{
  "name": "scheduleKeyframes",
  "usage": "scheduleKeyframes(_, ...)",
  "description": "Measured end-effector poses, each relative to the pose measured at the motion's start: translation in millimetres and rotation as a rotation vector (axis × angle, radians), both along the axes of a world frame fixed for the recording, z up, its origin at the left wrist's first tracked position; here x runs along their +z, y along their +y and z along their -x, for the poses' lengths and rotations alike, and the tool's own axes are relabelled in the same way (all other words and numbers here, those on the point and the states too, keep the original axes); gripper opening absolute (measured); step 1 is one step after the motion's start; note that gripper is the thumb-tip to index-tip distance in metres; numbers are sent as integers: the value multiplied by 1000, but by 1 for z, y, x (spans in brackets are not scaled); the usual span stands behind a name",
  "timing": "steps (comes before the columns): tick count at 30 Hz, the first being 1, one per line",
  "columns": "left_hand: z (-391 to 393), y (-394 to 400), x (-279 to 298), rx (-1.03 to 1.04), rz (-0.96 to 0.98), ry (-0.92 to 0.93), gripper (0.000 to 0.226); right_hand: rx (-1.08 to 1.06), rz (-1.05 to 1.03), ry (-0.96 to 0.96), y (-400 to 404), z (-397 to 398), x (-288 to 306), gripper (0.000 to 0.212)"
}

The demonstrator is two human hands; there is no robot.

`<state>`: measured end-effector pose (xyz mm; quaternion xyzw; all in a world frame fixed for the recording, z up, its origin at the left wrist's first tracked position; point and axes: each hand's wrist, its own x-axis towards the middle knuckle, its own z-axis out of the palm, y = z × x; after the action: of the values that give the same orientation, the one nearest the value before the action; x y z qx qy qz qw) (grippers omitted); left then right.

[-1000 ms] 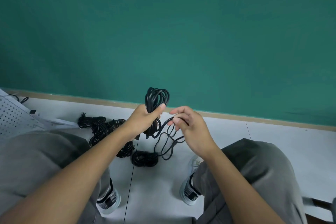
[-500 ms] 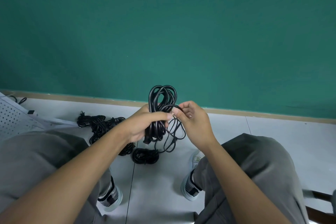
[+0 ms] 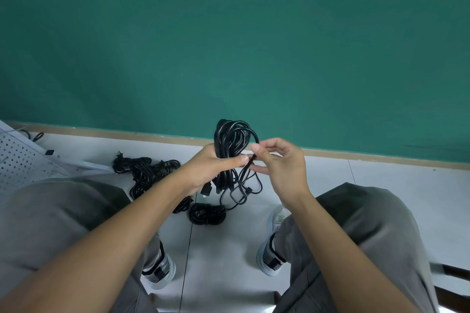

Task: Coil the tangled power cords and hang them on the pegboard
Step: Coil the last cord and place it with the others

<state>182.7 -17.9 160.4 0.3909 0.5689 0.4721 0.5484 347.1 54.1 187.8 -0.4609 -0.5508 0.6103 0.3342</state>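
Note:
My left hand (image 3: 213, 169) grips a bundle of black power cord loops (image 3: 230, 138) around its middle, held upright above the floor. Right beside it, my right hand (image 3: 279, 168) pinches a loose strand of the same cord between thumb and forefinger. The cord's free loops and a plug (image 3: 207, 189) dangle below both hands. A white pegboard (image 3: 17, 162) leans at the far left edge of the view.
A tangled pile of black cords (image 3: 150, 173) lies on the white floor to the left. A small coiled cord (image 3: 207, 213) sits between my feet. My knees in grey trousers flank the space. The green wall (image 3: 229, 46) rises behind.
My right hand rose from the dangling loops and came level with the left hand's thumb, bringing a strand up against the bundle. The hanging slack has shortened.

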Motion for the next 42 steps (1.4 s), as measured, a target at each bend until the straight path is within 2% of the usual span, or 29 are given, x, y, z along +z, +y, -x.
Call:
scheduleKeyframes(4, -10, 0, -2, -89, -14, -47, 40, -77, 34, 18, 4, 3, 0, 18)
scheduleKeyframes(7, -12, -2, 1, -99, 0, -66, 20, -83, 89, 23, 6, 0, 1, 23)
scheduleKeyframes(10, -15, -4, 5, -69, 22, -111, 5, -85, 59, -11, 6, -2, -4, 23)
scheduleKeyframes(13, -19, -3, 11, 48, 28, -201, 15, -4, 34, -67, 2, 3, -7, 30)
scheduleKeyframes(15, -17, 0, 15, 134, 15, -298, 14, 168, 73, -122, -8, 7, -10, 47)
scheduleKeyframes(18, -9, 4, 16, 321, 23, -457, 37, 447, 40, -240, -23, 12, -17, 74)
scheduleKeyframes(22, 2, 7, 4, 510, 69, -534, 49, 541, 7, -420, -28, 15, -17, 89)
scheduleKeyframes(25, 8, 9, -2, 620, 79, -508, 43, 587, 29, -481, -28, 11, -9, 70)
scheduleKeyframes(27, 17, 11, -3, 730, 109, -443, 42, 655, -17, -498, -28, 6, -10, 45)
scheduleKeyframes(29, 28, 12, -10, 815, 137, -291, 52, 709, -90, -489, -30, 1, -16, 15)
scheduleKeyframes(30, 32, 11, -15, 803, 143, -186, 56, 709, -122, -476, -30, 0, -16, 10)
scheduleKeyframes(33, 24, 6, -21, 610, 83, 105, 41, 622, -206, -415, -28, 0, -12, 22)
scheduleKeyframes(35, 16, 4, -19, 425, 42, 183, 27, 521, -241, -376, -23, -1, -8, 32)
scheduleKeyframes(37, 8, 2, -12, 214, -11, 179, 20, 443, -265, -351, -17, -2, -7, 30)
scheduleKeyframes(39, 2, 1, -9, 55, -5, 143, 33, 349, -270, -318, -13, -1, -7, 23)
scheduleKeyframes(42, -7, -4, -3, -75, 33, 95, 71, 198, -283, -324, -7, -3, -2, 39)
